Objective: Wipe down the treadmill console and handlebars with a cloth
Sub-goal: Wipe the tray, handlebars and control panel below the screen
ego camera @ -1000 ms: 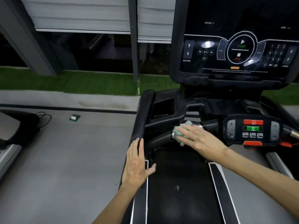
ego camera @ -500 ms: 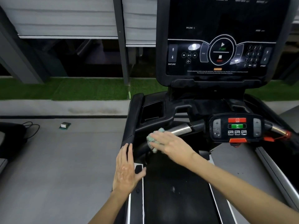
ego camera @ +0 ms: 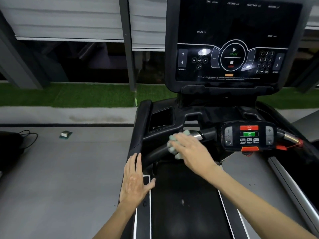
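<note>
The right hand (ego camera: 189,149) lay across a pale green cloth (ego camera: 174,140), its fingers fairly straight and spread, pressing the cloth onto the front handlebar (ego camera: 197,135). It did not look clenched round it, though the hand was blurred and the thumb was hidden. The cloth bulged out past the fingertips at the left end of the bar, just where the chrome sleeve meets the black curve.

The left hand (ego camera: 134,180) was flat and palm down, with fingers straight and together and thumb out, holding nothing. Its fingertips were at the lower end of the left side arm (ego camera: 138,133) and its palm was over the deck's left edge; whether it bore down there I could not tell.

Right of the cloth on the same bar sat a control pod (ego camera: 249,135) with a red button above a green one, plus signs at either side and an orange tab below. A red safety clip (ego camera: 290,146) hung off the bar's right end.

Above the pod rose the console screen (ego camera: 229,49), dark, with the words TIME and CALORIES along the top edge, INCLINE at the left, START in green and a number pad with OK at the right. A cup recess (ego camera: 161,118) sat at the console's left corner.

The black belt (ego camera: 183,195) ran beneath both arms. On the grey floor to the left lay a small box (ego camera: 65,134).
</note>
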Tool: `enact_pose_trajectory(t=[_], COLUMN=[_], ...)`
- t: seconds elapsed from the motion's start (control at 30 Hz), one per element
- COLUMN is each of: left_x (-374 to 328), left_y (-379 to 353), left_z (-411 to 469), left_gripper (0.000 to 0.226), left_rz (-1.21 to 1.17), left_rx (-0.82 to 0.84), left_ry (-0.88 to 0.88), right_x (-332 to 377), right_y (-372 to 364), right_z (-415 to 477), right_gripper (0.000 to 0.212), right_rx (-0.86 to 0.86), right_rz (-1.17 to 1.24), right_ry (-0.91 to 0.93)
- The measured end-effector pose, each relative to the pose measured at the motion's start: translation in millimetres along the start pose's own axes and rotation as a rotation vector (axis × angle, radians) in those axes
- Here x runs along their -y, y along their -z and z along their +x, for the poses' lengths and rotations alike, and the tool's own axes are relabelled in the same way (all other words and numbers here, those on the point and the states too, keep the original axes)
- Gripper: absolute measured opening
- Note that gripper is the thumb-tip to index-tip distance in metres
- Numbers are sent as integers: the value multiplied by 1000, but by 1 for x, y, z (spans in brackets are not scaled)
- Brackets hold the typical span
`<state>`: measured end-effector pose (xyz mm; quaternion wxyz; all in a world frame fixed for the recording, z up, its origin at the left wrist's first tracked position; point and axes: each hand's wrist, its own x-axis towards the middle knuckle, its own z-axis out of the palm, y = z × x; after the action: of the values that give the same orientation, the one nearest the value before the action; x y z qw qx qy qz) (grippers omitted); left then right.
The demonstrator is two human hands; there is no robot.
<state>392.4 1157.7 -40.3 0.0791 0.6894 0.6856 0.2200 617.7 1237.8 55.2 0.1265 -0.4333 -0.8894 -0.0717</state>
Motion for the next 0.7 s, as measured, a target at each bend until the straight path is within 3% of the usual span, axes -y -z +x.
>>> enact_pose_trajectory(t=[0.1,0.17,0.27,0.4,0.5,0.7], left_x=[-2,-2,0,1,1,1], left_y=[0,-1,-2,-2,0,2], left_z=[1,2,2,1,2,0], left_gripper=[104,102,101,108,106,103], left_rz=[-14,-16,-19,7,7,-29], left_rx=[-7,-26,-42,-35,-35,-41], left_ry=[30,41,58,19,1,13], right_x=[-23,-15,38,112,111,71], right_y=[12,6,-15,-46,-55,-36], right_z=[-7,0,26,38,35,24], right_gripper=[49,37,28,61,72,57], right_rx=[-78,-117,-16,292,318,351], right_rz=[-63,-111,22,-186,-255,-284], right_ry=[-338,-400,-190,30,93,401])
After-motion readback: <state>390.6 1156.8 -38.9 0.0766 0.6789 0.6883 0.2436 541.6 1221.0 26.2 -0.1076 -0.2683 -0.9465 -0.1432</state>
